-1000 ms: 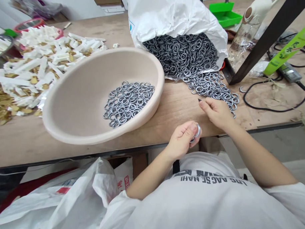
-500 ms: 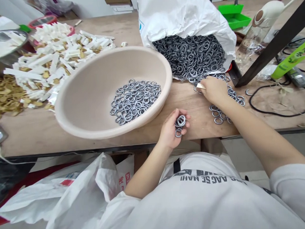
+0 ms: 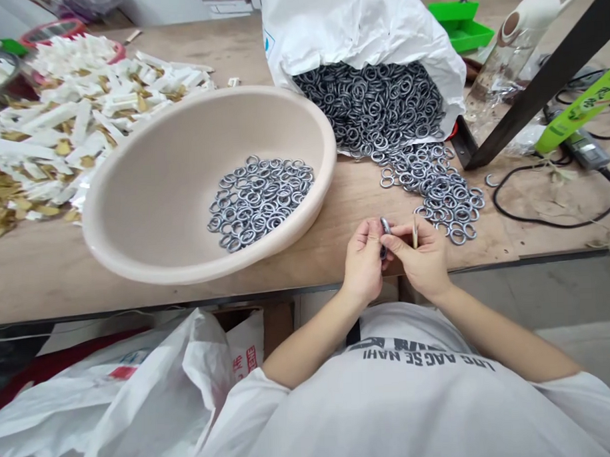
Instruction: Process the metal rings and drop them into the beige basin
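Note:
At the table's front edge my two hands meet. My left hand (image 3: 365,263) is closed around grey metal rings (image 3: 385,226); one ring stands on edge between its fingers, and others are mostly hidden. The thumb of my right hand (image 3: 426,261) presses against that ring. Tucked in the right fingers is a thin, pale, flat tool (image 3: 415,231), whose kind I cannot make out. Just beyond the right hand, a loose pile of rings (image 3: 441,184) spreads from the mouth of a white sack (image 3: 358,26). More rings lie in the beige basin (image 3: 149,214) to the left.
A heap of white strips and tan pieces (image 3: 66,130) covers the table's left side. At right are a dark slanted metal post (image 3: 534,80), a black cable (image 3: 504,211), a clear bottle (image 3: 511,48) and green trays (image 3: 461,30). White bags (image 3: 155,387) hang below the front edge.
My right hand has come back from the sack's mouth to my left hand, still with the pale tool. More rings now lie spread on the table. My left hand has turned and closed over its rings.

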Demonstrator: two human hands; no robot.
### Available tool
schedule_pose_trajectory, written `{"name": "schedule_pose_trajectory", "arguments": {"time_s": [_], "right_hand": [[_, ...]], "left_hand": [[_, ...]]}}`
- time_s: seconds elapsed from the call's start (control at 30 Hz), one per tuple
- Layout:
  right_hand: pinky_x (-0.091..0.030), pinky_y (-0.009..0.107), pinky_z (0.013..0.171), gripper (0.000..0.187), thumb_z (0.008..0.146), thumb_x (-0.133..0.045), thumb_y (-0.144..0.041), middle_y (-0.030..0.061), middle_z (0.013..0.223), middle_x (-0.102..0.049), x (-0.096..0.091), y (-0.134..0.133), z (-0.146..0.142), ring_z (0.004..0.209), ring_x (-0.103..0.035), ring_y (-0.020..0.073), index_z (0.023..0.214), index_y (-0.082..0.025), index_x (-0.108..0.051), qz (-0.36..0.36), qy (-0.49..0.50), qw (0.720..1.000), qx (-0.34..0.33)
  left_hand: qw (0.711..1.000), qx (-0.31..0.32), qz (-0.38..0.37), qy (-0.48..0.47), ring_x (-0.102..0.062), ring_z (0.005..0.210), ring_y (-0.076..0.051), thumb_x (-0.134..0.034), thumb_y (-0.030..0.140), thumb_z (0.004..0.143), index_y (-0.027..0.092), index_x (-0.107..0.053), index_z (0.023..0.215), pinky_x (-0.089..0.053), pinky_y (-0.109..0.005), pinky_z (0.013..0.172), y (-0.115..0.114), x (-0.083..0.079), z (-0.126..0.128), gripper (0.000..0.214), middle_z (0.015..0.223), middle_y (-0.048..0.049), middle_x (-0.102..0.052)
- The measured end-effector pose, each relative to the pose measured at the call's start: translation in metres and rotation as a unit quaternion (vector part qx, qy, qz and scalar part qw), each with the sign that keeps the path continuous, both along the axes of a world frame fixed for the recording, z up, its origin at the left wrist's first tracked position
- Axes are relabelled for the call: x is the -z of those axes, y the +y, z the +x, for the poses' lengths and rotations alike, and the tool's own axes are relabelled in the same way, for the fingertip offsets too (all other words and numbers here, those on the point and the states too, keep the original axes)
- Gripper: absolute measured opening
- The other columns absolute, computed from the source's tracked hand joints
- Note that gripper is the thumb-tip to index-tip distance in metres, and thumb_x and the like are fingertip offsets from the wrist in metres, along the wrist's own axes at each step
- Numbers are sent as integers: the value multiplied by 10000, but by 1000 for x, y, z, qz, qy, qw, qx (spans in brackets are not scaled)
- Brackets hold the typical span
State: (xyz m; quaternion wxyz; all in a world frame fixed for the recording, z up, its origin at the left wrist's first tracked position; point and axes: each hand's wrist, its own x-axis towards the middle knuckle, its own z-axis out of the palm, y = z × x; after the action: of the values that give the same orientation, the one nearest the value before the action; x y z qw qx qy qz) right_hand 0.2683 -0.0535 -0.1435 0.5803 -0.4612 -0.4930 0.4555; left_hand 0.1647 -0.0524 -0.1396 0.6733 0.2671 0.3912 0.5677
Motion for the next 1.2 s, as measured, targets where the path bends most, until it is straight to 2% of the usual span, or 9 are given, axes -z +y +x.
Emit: {"name": "schedule_pose_trajectory", "arguments": {"time_s": [0.1, 0.17, 0.3, 0.4, 0.53, 0.73, 0.87, 1.03, 1.2], "right_hand": [[-535, 292, 543, 350, 734, -843, -485, -16, 835, -627, -5, 3, 6, 599, -594, 131, 899, -241, -654, -17, -8, 998, -68], [-554, 308, 633, 374, 757, -833, -470, -6, 894, -652, -10, 7, 12, 682, -625, 145, 1023, -261, -674, 1, -35, 994, -108], [-523, 341, 831, 246, 851, -758, -433, 28, 934, -672, -16, 12, 17, 885, -635, 180, 1004, -242, -732, 83, -134, 983, -94], [-504, 318, 725, 253, 899, -688, -475, 17, 848, -650, -15, 16, 17, 763, -607, 164, 964, -233, -726, 66, -137, 986, -74], [-442, 292, 650, 337, 971, -555, -534, 9, 798, -634, -17, 18, 27, 694, -565, 150, 958, -220, -677, 47, -171, 982, -62], [-309, 295, 613, 345, 989, -548, -451, 4, 703, -560, -27, 1, 39, 649, -493, 133, 755, -199, -583, 156, -422, 888, -93], [-274, 295, 595, 371, 993, -533, -448, -1, 692, -556, -29, -1, 39, 609, -448, 124, 712, -204, -524, 166, -468, 863, -88], [-271, 290, 596, 371, 986, -547, -445, -7, 687, -561, -30, 0, 37, 605, -450, 120, 705, -204, -522, 174, -470, 860, -94], [-270, 282, 582, 423, 999, -522, -482, -25, 626, -533, -24, 9, 41, 575, -450, 118, 677, -208, -511, 121, -426, 888, -125]], "left_hand": [[999, 35, -8, -6, -377, 459, -38, -730, 582, 813, 177, -541, 795, -242, -145, 387, 0, -1, -8, 447, 622, 60, -466], [998, 68, 4, 2, -392, 460, -41, -732, 584, 809, 174, -541, 780, -233, -147, 393, 0, -1, -13, 454, 607, 57, -460], [993, 113, 10, 15, -403, 430, -45, -680, 647, 824, 165, -544, 771, -220, -162, 378, -2, -1, -13, 503, 589, 51, -462], [991, 133, -5, 14, -412, 415, -48, -637, 718, 812, 166, -489, 697, -214, -170, 373, -3, -3, -10, 583, 577, 45, -453], [991, 135, -7, -4, -396, 406, -36, -650, 675, 829, 170, -447, 677, -196, -172, 376, -1, -9, -10, 565, 594, 49, -440], [995, 94, -34, 1, -392, 396, -41, -669, 650, 826, 180, -462, 722, -218, -169, 365, 0, -10, -10, 524, 566, 66, -441], [994, 97, -45, 0, -388, 396, -42, -702, 657, 788, 186, -470, 752, -207, -164, 368, -2, -9, -7, 527, 549, 78, -436], [993, 106, -54, -2, -368, 391, -40, -694, 661, 792, 188, -462, 751, -196, -166, 372, 0, -9, -8, 528, 535, 85, -426], [992, 122, -33, -2, -361, 392, -34, -703, 655, 790, 179, -460, 711, -177, -177, 370, 0, -8, -12, 540, 559, 70, -434]]}}
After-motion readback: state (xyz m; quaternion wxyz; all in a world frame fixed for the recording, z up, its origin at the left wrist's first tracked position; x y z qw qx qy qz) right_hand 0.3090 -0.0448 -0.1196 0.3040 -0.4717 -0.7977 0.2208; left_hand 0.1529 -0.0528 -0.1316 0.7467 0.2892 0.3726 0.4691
